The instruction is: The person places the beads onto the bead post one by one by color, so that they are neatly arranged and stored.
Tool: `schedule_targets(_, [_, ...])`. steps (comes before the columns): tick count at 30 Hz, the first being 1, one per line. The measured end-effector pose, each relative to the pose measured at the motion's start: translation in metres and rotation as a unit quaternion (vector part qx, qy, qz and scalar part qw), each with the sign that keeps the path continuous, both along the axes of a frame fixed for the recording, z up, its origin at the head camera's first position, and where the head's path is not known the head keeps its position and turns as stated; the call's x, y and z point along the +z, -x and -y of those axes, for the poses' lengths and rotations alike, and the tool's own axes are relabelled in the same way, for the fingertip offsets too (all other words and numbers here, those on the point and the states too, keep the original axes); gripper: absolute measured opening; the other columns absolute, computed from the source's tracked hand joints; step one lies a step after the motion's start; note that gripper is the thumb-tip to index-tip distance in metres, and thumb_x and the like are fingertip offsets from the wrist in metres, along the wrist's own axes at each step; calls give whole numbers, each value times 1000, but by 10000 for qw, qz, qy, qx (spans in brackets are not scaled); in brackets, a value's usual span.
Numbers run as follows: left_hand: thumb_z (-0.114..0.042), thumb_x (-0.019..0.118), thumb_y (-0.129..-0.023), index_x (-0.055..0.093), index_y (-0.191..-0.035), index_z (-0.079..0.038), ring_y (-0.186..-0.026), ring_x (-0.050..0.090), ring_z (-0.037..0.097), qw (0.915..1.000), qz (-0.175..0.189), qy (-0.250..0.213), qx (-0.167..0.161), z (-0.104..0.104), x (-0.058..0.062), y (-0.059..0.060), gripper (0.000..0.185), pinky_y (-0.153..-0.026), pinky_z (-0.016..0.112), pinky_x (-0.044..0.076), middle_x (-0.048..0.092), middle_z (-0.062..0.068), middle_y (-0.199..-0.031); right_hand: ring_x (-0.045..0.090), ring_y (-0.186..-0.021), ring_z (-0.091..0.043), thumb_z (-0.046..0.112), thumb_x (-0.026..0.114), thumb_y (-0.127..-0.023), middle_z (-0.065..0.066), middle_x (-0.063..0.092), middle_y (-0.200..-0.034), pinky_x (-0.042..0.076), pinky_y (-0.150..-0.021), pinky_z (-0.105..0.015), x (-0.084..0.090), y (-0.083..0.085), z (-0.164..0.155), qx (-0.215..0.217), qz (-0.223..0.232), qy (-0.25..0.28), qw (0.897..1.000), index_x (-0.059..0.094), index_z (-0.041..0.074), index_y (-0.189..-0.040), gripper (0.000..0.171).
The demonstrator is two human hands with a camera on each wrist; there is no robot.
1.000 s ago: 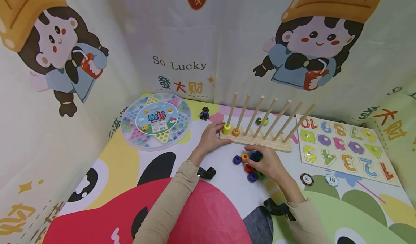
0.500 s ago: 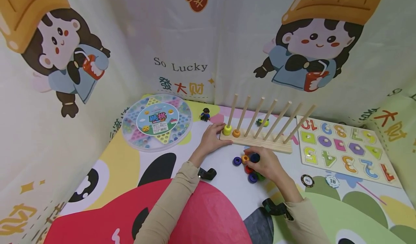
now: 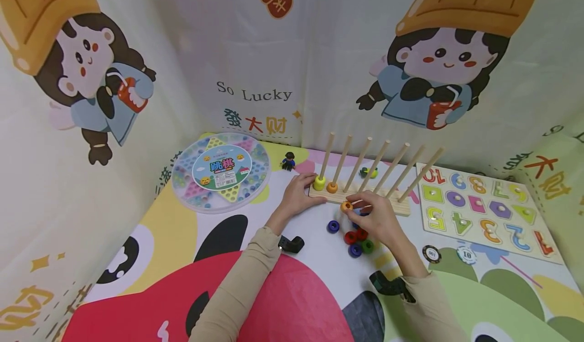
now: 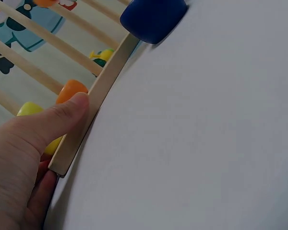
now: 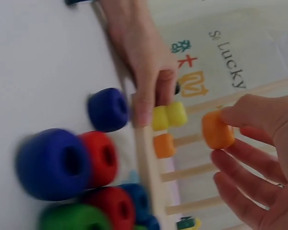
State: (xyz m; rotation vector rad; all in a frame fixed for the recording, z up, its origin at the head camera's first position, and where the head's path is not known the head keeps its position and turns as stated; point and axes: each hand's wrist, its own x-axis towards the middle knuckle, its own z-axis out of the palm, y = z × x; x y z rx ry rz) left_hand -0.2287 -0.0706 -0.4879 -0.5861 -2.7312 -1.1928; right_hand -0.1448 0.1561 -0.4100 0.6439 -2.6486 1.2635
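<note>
Pinching an orange bead [image 3: 346,205] between thumb and fingertips, our right hand [image 3: 376,222] is holding it just clear of the mat, right in front of the wooden rack [image 3: 360,198]. The pegs [image 3: 357,163] are rising beyond and above the bead, their long axes leaning up and away from us, so the bead's hole is sitting well below the peg tips. Our right hand is nearer those free pegs; our left hand [image 3: 298,194] is gripping the near left end of the rack base, thumb pressing on its front edge [image 4: 77,112], fingers curling round the end.

Just past that thumb, a yellow bead [image 3: 319,182] and a second orange bead [image 3: 331,186] are sitting at the feet of the first two pegs. Under and behind our right palm, loose beads [image 3: 358,240] in red, blue and green are lying on the mat, one blue bead [image 3: 333,226] a little apart. The beads are looking smooth, painted and rounded, each with a centre hole; the rack is plain pale wood; the mat is glossy.
</note>
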Motion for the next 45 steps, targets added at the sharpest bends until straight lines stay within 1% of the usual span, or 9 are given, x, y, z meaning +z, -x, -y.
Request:
schedule_targets(5, [-38, 86, -76, 56, -137, 1, -128, 49, 27, 10000, -5, 9, -15, -2, 0, 0, 78, -109, 38, 40, 53, 12, -141, 71, -84, -32, -1, 79, -80, -16, 70, -99, 61, -67, -44, 18, 8, 0, -273, -684, 276, 9969, 71, -3, -104, 26])
schedule_targets(9, [-38, 86, -76, 56, -137, 1, -129, 48, 27, 10000, 40, 35, 6, 0, 0, 0, 78, -110, 38, 38, 53, 11, -141, 70, -80, -30, -2, 79, -79, -15, 69, -94, 60, -65, -27, 34, 15, 3, -591, -1127, 470, 9908, 73, -3, -101, 23])
schedule_targets(13, [-37, 85, -76, 55, -138, 0, -131, 47, 26, 9999, 98, 60, 26, 1, 0, -1, 78, -112, 38, 37, 53, 11, -142, 69, -82, -33, -2, 76, -81, -16, 68, -95, 53, -67, -11, 52, 21, 8, -880, -1269, 858, 9843, 73, -4, -102, 21])
schedule_targets(22, [-38, 85, -77, 56, -137, 0, -129, 48, 26, 10000, 61, 57, 15, 2, -2, 0, 78, -110, 37, 38, 53, 10, -141, 68, -86, -28, 3, 75, -84, -16, 70, -100, 52, -69, -10, 88, 30, 23, -1266, -1495, 1196, 9733, 74, -5, -104, 21])
schedule_targets(31, [-37, 85, -77, 58, -135, 0, -126, 49, 27, 10000, -40, -8, -30, 2, 1, -3, 74, -107, 39, 41, 55, 12, -139, 68, -85, -32, 10, 73, -87, -18, 68, -100, 42, -63, -3, 114, 40, 42, -1603, -1914, 574, 9666, 74, -5, -102, 21])
schedule_targets(34, [-37, 85, -77, 58, -135, 0, -127, 49, 27, 10000, -57, 19, -31, 2, 2, -3, 73, -108, 39, 41, 55, 12, -138, 67, -86, -33, 10, 71, -88, -19, 67, -102, 42, -67, -11, 118, 41, 46, -1697, -1789, 363, 9684, 74, -5, -102, 21])
schedule_targets(38, [-37, 85, -77, 58, -135, 0, -128, 49, 27, 10000, -12, 55, -42, 2, 4, -3, 74, -109, 38, 40, 54, 12, -139, 65, -87, -33, 12, 70, -89, -19, 67, -105, 44, -75, -31, 122, 42, 48, -1814, -1608, 23, 9702, 74, -5, -104, 23])
schedule_targets(40, [-37, 85, -77, 58, -135, 0, -128, 49, 27, 10000, 5, 75, -37, 2, 5, -3, 74, -109, 38, 39, 54, 12, -139, 65, -88, -33, 12, 69, -90, -19, 68, -107, 44, -76, -35, 123, 43, 48, -1839, -1610, -82, 9696, 73, -5, -106, 24])
schedule_targets(45, [-39, 84, -78, 57, -137, 0, -128, 48, 28, 9999, 48, 107, -15, 2, 5, -3, 75, -109, 39, 39, 54, 12, -140, 67, -87, -30, 11, 69, -90, -17, 70, -107, 45, -68, -18, 120, 39, 43, -1671, -1843, 90, 9685, 72, -3, -108, 23])
